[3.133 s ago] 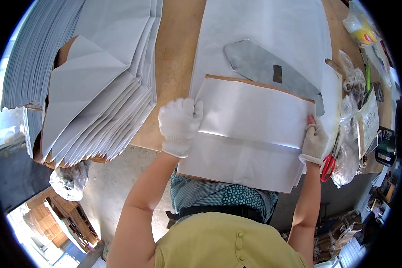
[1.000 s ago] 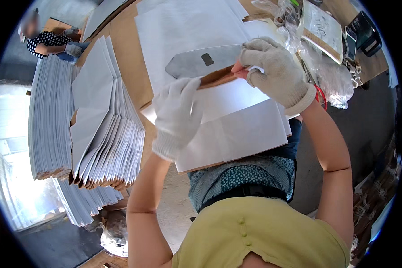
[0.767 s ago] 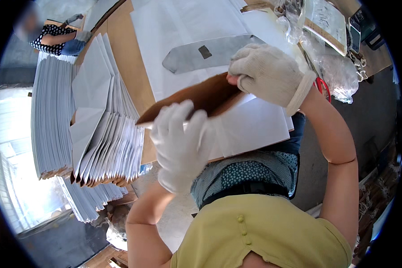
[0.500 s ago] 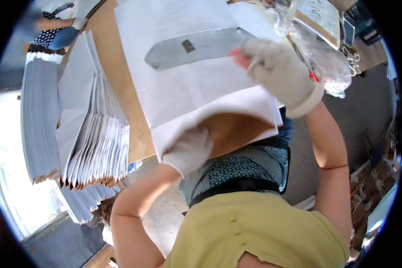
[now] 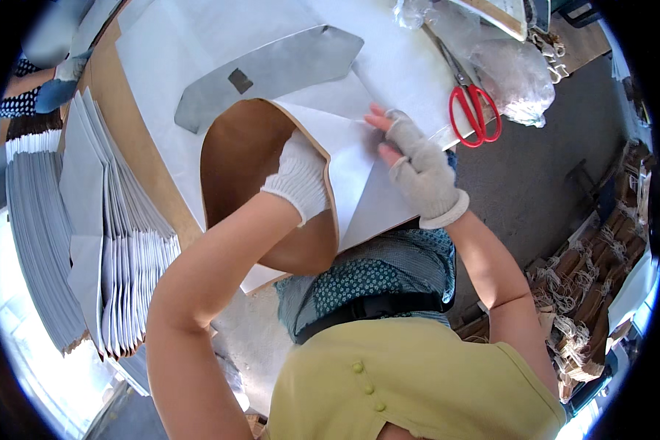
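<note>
A paper bag, white outside and brown inside (image 5: 231,165), lies with its mouth spread wide toward me. My left hand (image 5: 301,176), in a white knitted glove, reaches into that mouth; its fingers are hidden inside. Beside the bag's right part is my right hand (image 5: 422,165), in a glove that leaves the fingertips bare. Its fingers are stretched and apart, near or against the white paper, with nothing gripped. Beyond the bag, a long grey flat plate (image 5: 286,70) with angled ends and a small dark square rests on white paper sheets (image 5: 150,55).
Red-handled scissors (image 5: 475,117) lie at the table's right edge, beside crumpled clear plastic (image 5: 517,81). On the left stand stacks of folded white paper bags (image 5: 125,257). A co-worker's gloved hand (image 5: 70,70) shows at far left. Brown bundles with string (image 5: 579,293) fill the right side.
My left hand has gone deeper into the bag, whose mouth has opened and risen. My right hand has come down and left to the bag's side. The scissors have come into plain view.
</note>
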Tool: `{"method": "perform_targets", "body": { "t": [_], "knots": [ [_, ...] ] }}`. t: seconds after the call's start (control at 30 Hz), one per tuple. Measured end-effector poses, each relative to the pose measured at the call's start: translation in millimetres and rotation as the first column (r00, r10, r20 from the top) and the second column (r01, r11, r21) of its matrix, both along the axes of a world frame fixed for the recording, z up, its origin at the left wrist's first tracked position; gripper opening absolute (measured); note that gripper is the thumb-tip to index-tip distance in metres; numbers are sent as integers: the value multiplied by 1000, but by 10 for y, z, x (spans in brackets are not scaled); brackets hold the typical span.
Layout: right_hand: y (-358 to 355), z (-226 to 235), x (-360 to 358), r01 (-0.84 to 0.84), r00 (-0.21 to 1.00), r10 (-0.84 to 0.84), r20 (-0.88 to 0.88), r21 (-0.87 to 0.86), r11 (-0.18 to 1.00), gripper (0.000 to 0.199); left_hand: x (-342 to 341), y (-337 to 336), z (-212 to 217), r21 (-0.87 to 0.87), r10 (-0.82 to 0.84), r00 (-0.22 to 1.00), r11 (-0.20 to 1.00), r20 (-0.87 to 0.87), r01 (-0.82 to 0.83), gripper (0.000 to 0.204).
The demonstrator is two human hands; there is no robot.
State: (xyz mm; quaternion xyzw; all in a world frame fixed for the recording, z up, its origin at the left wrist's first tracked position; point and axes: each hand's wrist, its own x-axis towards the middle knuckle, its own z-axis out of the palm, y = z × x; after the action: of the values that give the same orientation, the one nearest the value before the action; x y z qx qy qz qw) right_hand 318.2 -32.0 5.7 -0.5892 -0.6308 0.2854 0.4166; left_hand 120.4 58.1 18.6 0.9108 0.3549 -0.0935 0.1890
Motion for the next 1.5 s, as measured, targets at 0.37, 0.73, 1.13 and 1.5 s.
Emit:
{"method": "perform_targets", "body": {
  "t": [0.37, 0.73, 1.13, 1.5],
  "knots": [
    [-45, -158, -252, -139, 820, 91, 565, 43, 989, 61, -769, 884, 500, -798, 559, 829, 503, 5, -334, 51],
    [-451, -203, -507, -395, 634, 279, 721, -8, 919, 62, -608, 617, 101, -117, 414, 910, 905, 16, -410, 43],
    [329, -95, -534, -320, 680, 238, 694, -12, 947, 76, -1292, 34, 977, -355, 688, 451, 699, 568, -620, 45],
    [1214, -205, -853, -584, 553, 332, 764, 71, 809, 71, -1965, -554, 31, -481, 708, 319, 678, 630, -556, 69]
  ]
}}
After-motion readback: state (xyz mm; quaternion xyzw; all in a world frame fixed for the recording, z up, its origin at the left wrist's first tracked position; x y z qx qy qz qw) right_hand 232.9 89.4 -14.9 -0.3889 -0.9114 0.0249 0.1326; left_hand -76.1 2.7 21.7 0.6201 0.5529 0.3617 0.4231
